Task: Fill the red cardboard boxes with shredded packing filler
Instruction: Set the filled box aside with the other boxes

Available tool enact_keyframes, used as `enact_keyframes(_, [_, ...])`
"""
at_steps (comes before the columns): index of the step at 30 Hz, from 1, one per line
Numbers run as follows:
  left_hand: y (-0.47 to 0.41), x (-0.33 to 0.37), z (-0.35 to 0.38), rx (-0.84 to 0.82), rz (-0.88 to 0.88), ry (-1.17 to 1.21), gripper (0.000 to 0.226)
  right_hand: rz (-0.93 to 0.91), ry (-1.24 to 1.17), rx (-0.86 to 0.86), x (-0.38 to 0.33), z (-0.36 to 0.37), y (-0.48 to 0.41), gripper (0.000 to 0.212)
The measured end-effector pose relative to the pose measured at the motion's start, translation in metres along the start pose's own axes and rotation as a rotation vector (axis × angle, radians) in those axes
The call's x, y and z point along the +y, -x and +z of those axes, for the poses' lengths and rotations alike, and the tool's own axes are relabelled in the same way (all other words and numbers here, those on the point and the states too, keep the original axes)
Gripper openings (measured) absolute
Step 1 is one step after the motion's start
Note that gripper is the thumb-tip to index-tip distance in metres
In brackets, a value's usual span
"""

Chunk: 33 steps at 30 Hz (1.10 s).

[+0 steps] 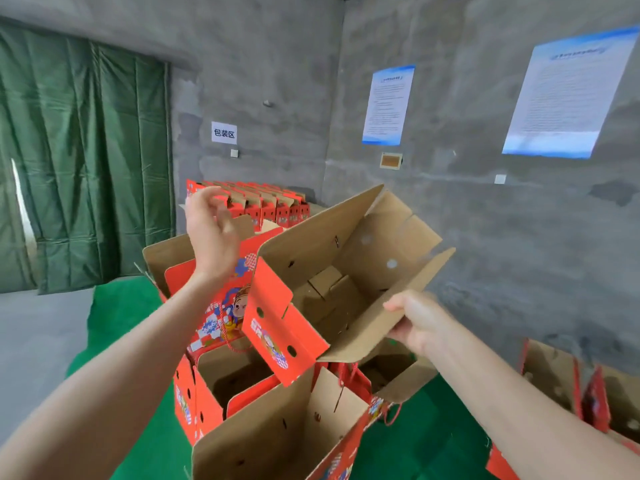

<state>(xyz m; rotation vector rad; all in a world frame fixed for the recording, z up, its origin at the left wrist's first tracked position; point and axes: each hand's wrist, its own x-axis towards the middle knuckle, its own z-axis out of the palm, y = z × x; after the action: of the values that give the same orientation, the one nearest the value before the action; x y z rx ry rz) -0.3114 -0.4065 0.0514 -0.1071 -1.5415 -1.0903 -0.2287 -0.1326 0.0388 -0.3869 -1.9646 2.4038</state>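
Right hand grips brown flap of red box, held tilted in air, open mouth toward camera. Left hand raised just beside it, fingers loosely spread, holding nothing. More open boxes stand below on green mat; row of red boxes behind, near grey wall.

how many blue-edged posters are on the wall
2: the smaller poster hangs just right of the room corner, and the larger poster hangs at the right edge. Others may lie out of view.

right hand gripping tilted red box, left hand raised
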Motion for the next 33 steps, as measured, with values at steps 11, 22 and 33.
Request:
enact_keyframes(11, [0.020, -0.085, -0.011, -0.871, -0.098, -1.031, 0.019, 0.055, 0.164, 0.027, 0.027, -0.014, -0.008, 0.030])
enact_keyframes(22, [0.003, 0.150, -0.004, -0.709, 0.414, -0.629, 0.012, -0.209, 0.163, 0.177, -0.078, -0.098, 0.073, 0.032])
enact_keyframes(33, [0.135, 0.319, 0.012, -1.199, 0.541, -0.381, 0.010, -0.093, 0.336, 0.341, -0.067, -0.263, 0.175, 0.020])
